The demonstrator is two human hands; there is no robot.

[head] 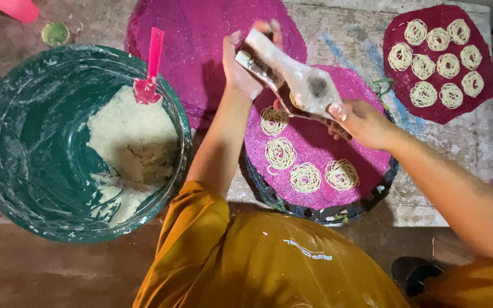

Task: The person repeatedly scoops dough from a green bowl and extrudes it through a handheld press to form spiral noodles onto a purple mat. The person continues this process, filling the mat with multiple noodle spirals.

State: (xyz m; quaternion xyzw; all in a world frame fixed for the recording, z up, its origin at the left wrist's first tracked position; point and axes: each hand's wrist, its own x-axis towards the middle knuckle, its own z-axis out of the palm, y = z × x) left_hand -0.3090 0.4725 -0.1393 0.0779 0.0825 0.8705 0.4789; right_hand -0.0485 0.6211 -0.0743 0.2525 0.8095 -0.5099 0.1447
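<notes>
Both hands hold a flour-dusted wooden dough press above a magenta mat. My left hand grips its far handle and my right hand grips the near end. Several pale noodle coils lie on that mat, which rests on a dark round perforated tray. A fresh coil sits just under the press.
A large green basin at the left holds pale dough and a pink spatula. A second mat with several coils lies at the far right. A bare magenta mat lies behind. A small green lid sits top left.
</notes>
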